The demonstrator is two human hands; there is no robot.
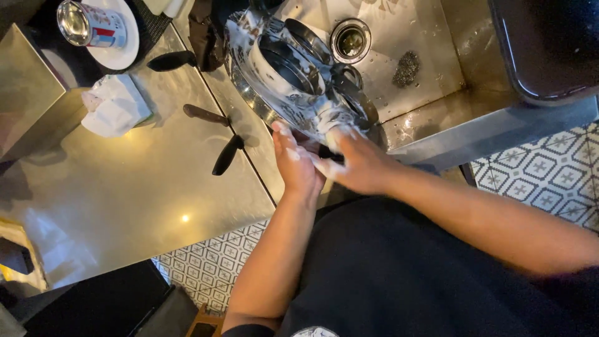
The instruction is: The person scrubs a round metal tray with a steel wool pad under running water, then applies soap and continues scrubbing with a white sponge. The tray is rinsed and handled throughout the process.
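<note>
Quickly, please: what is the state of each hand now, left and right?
Left hand: soapy, fingers curled against the pile of metal pans; whether it grips cannot be told.
Right hand: closed on a dark handle at the sink edge.

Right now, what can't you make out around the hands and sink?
Head view only:
- Stack of metal pans: count unclear, suds and glare cover them.
- Dark item between left hand and right hand: fingers hide most of it.
- Dark tub: cut off by top and right edges.
- Sink drain contents: too small.
</note>
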